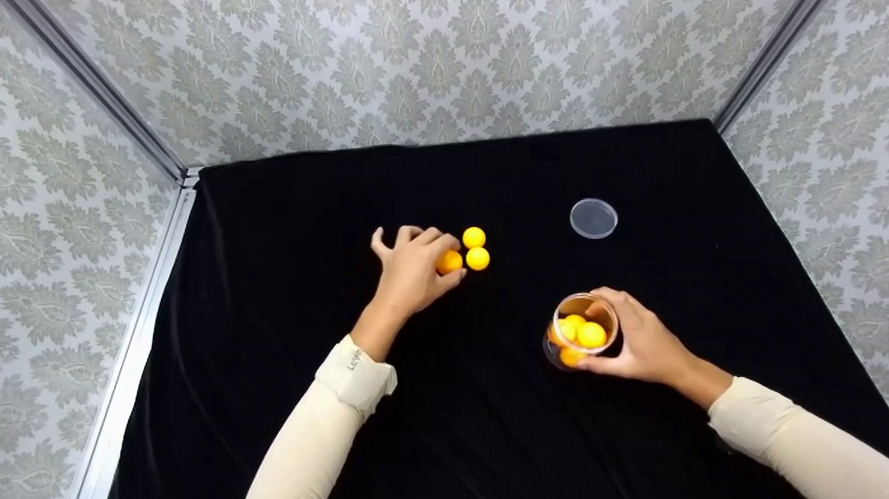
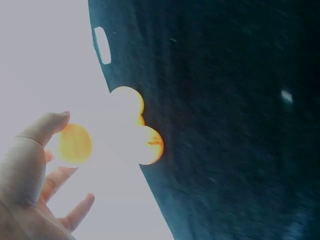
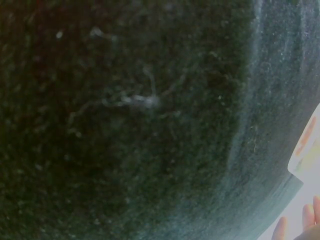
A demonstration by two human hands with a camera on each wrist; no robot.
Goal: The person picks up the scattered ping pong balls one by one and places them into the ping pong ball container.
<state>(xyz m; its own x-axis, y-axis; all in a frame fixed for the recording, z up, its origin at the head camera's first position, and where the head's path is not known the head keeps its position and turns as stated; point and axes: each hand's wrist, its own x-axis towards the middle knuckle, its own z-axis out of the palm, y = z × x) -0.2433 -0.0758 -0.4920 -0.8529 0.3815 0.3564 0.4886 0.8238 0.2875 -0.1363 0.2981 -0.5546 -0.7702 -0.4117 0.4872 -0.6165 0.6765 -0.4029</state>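
Note:
My left hand [image 1: 414, 269] pinches an orange ball [image 1: 449, 262] between thumb and fingers, just over the black cloth. The left wrist view shows this held ball [image 2: 75, 145] close to the thumb, with the outer fingers spread. Right beside it lie two more yellow-orange balls [image 1: 478, 258], one behind the other. My right hand [image 1: 647, 342] grips a clear plastic jar [image 1: 552, 344] from its right side. The jar is uncovered, and several orange balls [image 1: 591, 334] sit inside it. In the right wrist view only some fingertips [image 3: 281, 229] and a sliver of the jar show.
A round clear lid [image 1: 594, 218] lies flat on the cloth beyond the jar. Black cloth [image 1: 293, 211] covers the table. Patterned walls [image 1: 436, 62] with metal frame posts [image 1: 120, 121] enclose the back and sides.

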